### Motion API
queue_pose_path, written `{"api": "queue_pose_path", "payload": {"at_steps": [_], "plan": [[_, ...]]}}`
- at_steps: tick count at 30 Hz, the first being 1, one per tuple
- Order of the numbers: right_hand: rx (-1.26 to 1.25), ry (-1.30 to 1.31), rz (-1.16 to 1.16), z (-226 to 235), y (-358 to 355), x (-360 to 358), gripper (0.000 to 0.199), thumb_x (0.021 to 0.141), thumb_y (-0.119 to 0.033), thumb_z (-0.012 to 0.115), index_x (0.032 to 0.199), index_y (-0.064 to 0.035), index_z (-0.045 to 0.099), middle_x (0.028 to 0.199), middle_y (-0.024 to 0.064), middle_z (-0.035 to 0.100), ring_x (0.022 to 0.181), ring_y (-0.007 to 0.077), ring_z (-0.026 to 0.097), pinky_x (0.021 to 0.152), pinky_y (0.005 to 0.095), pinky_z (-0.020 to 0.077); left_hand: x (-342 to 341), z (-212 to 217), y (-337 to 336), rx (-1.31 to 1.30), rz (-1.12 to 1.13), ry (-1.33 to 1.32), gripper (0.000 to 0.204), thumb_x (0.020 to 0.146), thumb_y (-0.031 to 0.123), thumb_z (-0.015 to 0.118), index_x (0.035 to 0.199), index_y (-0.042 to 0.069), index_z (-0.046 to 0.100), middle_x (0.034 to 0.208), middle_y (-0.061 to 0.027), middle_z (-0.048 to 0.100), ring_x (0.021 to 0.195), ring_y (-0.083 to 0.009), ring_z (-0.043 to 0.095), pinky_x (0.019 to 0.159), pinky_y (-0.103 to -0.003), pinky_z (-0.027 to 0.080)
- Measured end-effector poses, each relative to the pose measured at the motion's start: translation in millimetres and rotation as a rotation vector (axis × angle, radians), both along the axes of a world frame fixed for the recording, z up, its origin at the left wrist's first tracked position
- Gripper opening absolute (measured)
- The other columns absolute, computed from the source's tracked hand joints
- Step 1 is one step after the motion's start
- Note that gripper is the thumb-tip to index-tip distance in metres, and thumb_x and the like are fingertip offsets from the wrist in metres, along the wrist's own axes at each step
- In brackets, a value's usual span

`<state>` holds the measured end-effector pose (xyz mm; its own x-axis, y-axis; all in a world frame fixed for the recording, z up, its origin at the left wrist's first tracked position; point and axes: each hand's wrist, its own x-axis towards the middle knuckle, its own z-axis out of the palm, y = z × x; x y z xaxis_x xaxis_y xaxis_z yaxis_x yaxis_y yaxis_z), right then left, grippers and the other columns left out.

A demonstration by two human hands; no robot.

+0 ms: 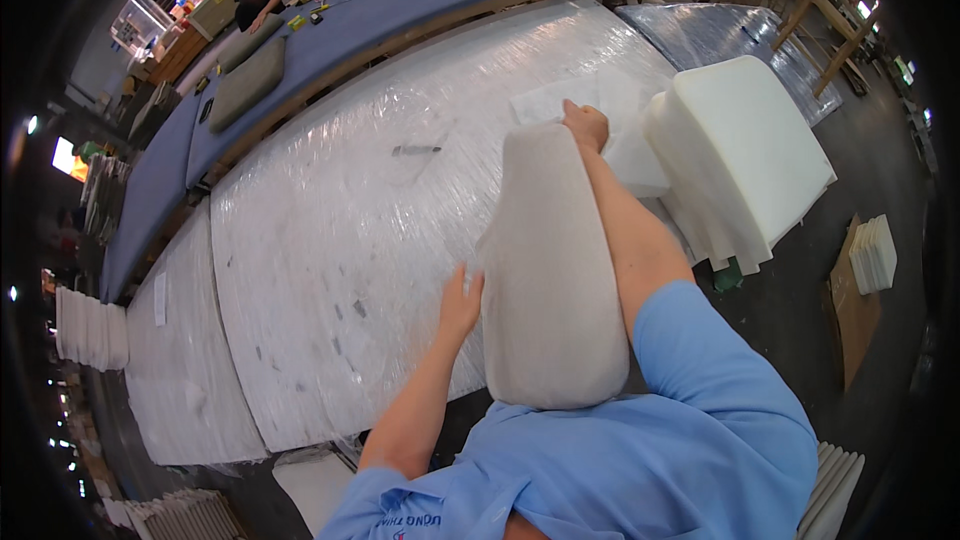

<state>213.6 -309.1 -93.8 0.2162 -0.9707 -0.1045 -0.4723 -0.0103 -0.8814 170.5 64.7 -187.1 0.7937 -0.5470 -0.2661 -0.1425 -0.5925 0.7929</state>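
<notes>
Head view: a long pale cushion (550, 270) stands on end against the person's chest at the near edge of the tabletop (330, 240), its top leaning out over the tabletop's right part. The hands are well apart: the right hand (585, 125) grips the cushion's far top end with fingers curled over it, and the left hand (460, 305) lies open and flat against the cushion's left side, low down. Left of the cushion the tabletop, wrapped in clear crinkled plastic film, runs wide and bare to its far edge, apart from a small dark mark (415, 150) near the middle. At the right edge a stack of thick white foam blocks (740, 155) sits just beside the right arm, with thin white sheets (600, 105) spread under and beyond the hand, crowding that side. Beyond the far edge runs a long blue bench (400, 0) bearing grey cushions (245, 85) and small tools, where another person (255, 0) sits. More white foam (872, 255) lies on the dark floor to the right, in a workshop with wooden frames (825, 20).
</notes>
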Motion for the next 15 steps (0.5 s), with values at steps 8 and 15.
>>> {"api": "queue_pose_path", "payload": {"at_steps": [8, 15], "plan": [[0.131, 0.223, -0.146, -64, -61, -69, 0.051, 0.085, -0.044, 0.07, 0.094, 0.0054, 0.076, 0.101, 0.0227, 0.076, 0.092, 0.0399, 0.072, 0.083, 0.0464, 0.0544, -61, -1, 118, -0.694, 0.439, 1.201, 0.065, 0.105, 0.044, 0.059, 0.159, 0.013, 0.04, 0.154, -0.0094, 0.053, 0.138, -0.0265, 0.054, 0.112, -0.047, 0.047], [0.438, -0.344, -0.004, -90, -26, -103, 0.061, 0.094, -0.063, 0.067, 0.093, -0.0024, 0.076, 0.096, 0.0119, 0.074, 0.089, 0.0238, 0.069, 0.08, 0.0414, 0.0528, -12, 62, 165, -0.53, 0.434, 1.165, 0.055, 0.108, 0.033, 0.054, 0.157, 0.012, 0.044, 0.153, -0.0122, 0.055, 0.137, -0.0264, 0.056, 0.113, -0.046, 0.047]]}}
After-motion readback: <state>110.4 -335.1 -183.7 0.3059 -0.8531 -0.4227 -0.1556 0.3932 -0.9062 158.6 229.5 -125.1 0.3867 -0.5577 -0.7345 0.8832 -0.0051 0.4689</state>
